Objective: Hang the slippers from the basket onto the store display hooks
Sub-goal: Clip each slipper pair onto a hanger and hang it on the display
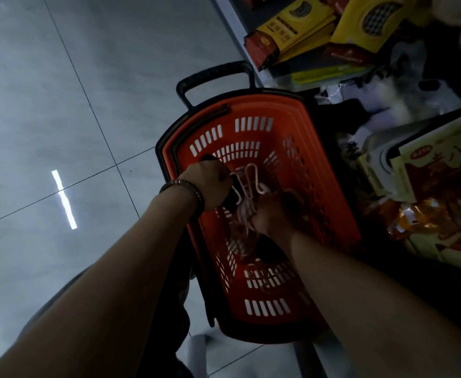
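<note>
Both hands reach into basket point(278, 105) to lift slippers out: left hand point(210, 184) curled around dark slipper point(229, 203) by white hanger point(251, 181); right hand point(270, 214) grips pink slipper point(244, 217).

Orange slotted basket point(286, 124), black handle point(215, 75); pale pink hangers point(251, 178); grey tiled floor point(60, 105); yellow packets point(300, 25)

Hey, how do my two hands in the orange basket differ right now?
The left hand has a dark beaded bracelet at its wrist; the right hand has a bare wrist. The left hand sits by the basket wall and holds what looks like a dark slipper; the right hand is nearer the middle, on a pale striped slipper. Both curl round items beside white hangers.
</note>
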Available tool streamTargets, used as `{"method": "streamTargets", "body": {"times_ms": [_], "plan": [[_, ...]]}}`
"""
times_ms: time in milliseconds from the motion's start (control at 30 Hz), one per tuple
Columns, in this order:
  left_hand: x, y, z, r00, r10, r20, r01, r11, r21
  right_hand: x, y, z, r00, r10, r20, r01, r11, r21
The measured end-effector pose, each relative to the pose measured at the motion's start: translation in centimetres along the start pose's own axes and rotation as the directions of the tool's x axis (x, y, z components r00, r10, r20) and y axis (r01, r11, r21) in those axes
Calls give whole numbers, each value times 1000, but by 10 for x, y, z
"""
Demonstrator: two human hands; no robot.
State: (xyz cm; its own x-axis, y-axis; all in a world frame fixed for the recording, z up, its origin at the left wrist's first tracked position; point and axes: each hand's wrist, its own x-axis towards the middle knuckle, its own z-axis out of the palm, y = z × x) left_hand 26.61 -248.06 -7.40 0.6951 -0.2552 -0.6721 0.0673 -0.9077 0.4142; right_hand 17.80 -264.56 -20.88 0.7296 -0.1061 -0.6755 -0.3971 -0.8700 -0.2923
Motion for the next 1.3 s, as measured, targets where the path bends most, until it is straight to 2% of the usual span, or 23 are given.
{"method": "streamTargets", "body": {"times_ms": [100,233,267,333,467,533,633,733,833,967,1133,1200,1300], "plan": [[-1,6,2,999,8,43,-9,1000,11,1,7,-12,1000,1,10,-1,1000,0],[-4,20,3,991,47,129,-58,995,83,1,7,-43,995,-78,59,74,996,56],[-6,24,4,986,53,156,-71,991,115,1,7,-52,992,-111,55,111,994,16],[-7,29,7,978,34,204,-64,988,143,-9,10,-68,988,-153,4,153,988,27],[1,23,16,975,-31,220,32,999,-1,-39,26,-100,969,-212,-123,213,977,-5],[5,21,18,961,-49,272,59,998,-25,-52,34,-112,945,-240,-220,260,963,64],[5,24,20,939,35,343,-14,998,-63,-60,39,-125,923,-232,-306,296,938,183],[6,24,21,940,91,328,-77,996,-53,-57,35,-135,908,-304,-289,368,908,200],[5,24,15,949,66,307,-69,998,-3,-53,32,-143,904,-329,-274,399,879,261],[10,22,12,973,-15,232,5,999,43,-51,39,-161,904,-260,-340,361,890,280],[16,22,10,971,-226,83,218,971,102,-60,50,-176,857,-232,-460,333,931,149],[16,23,11,962,-264,75,265,964,-7,-59,54,-173,848,-189,-495,293,946,141],[14,26,4,957,-292,2,286,937,-202,-54,61,-167,887,-107,-450,233,944,235]]}}
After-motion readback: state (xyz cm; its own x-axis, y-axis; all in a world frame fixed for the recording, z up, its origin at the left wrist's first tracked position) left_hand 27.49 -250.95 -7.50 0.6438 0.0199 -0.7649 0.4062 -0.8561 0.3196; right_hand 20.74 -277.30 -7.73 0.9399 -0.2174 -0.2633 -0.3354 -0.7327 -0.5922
